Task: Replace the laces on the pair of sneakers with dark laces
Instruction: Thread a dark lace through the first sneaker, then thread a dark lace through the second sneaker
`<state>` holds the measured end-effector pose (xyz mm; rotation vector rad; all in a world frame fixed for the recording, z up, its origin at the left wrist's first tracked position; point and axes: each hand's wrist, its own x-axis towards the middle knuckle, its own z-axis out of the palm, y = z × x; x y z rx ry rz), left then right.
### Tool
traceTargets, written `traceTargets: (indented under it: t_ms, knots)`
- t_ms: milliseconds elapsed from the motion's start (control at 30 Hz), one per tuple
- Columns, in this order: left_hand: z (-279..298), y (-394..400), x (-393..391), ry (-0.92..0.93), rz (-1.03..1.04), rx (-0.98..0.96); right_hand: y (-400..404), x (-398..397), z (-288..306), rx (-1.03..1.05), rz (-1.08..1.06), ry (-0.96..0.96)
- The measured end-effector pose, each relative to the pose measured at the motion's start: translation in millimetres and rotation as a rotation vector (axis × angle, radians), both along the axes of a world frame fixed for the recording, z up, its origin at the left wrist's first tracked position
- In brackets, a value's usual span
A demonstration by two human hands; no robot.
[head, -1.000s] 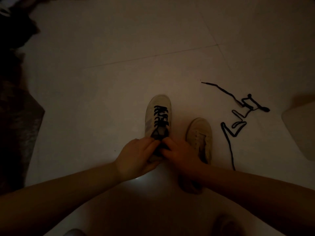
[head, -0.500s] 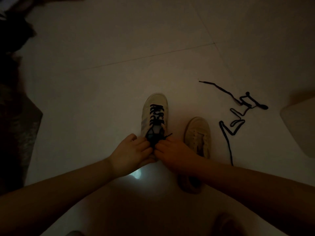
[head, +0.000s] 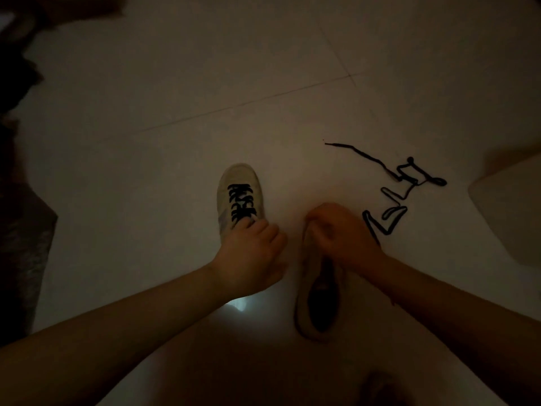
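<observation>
No brand or writing can be read in the dim light. At centre frame, the left hand [head: 251,253] grips the laced sneaker [head: 239,194] at its rear, hiding the heel. The right hand [head: 339,232] curls around the front of the unlaced sneaker [head: 317,300], covering its toe. A loose dark lace [head: 389,206] lies at right on the floor [head: 205,83]. Dark shapes at left are unclear.

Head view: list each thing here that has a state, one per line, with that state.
Left sneaker: laced with a dark lace, upright on the floor.
Right sneaker: no dark lace visible, lying on the floor.
Spare dark lace: loose on the floor, unthreaded.
Left hand: rests on the left sneaker's rear.
Right hand: fingers curled over the right sneaker's front.
</observation>
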<state>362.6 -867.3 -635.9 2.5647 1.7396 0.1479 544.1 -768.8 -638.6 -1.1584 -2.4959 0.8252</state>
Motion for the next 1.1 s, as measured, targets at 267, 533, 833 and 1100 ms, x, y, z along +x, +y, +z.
traceTargets:
  t_ms: [267, 533, 833, 1100]
  knots:
    - [-7, 44, 34, 0.429, 0.120, -0.487, 14, 111, -61, -0.307, -0.588, -0.494]
    - [-23, 24, 6, 0.479, 0.139, -0.494, 10, 60, -59, -0.303, -0.719, -0.004]
    - [-29, 12, -11, 0.372, 0.212, -0.369, -6, 37, -39, -0.499, -0.715, -0.030]
    - [-5, -21, -11, 0.030, 0.392, -0.426, -19, -17, -36, -0.647, -0.637, 0.092]
